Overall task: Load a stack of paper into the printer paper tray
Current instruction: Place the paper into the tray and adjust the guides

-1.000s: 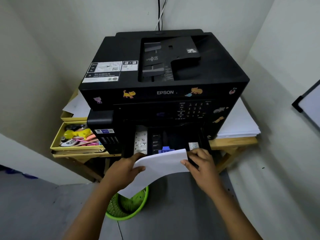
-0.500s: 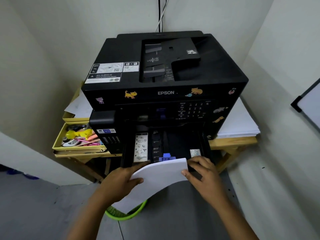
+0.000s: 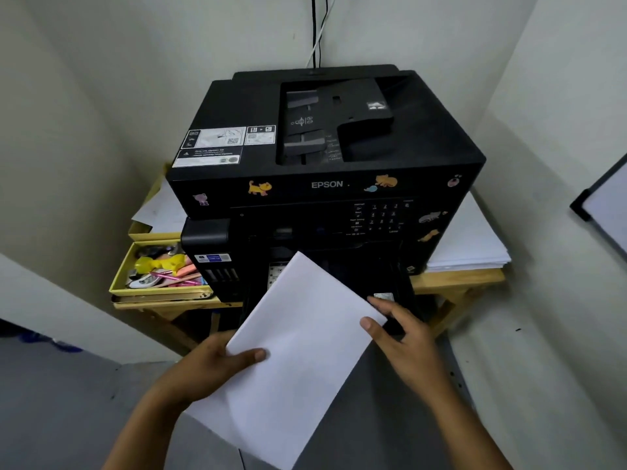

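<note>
A black Epson printer (image 3: 322, 184) stands on a wooden table. Its paper tray (image 3: 402, 279) is pulled out at the bottom front, dark inside. I hold a white stack of paper (image 3: 298, 334) turned at an angle, its far corner over the open tray and covering much of it. My left hand (image 3: 210, 371) grips the stack's left edge, thumb on top. My right hand (image 3: 410, 351) pinches the right corner, thumb on the sheet and fingers along the edge over the tray.
An open yellow drawer (image 3: 159, 269) with pens and small items juts out left of the printer. A pile of white sheets (image 3: 468, 245) lies on the wooden table (image 3: 458, 283) to the right. Walls close in on both sides; a whiteboard (image 3: 604, 205) hangs at right.
The stack hung curled below the tray's front edge; now it is raised and flattened, its far corner pushed forward over the tray. Both hands kept their hold.
</note>
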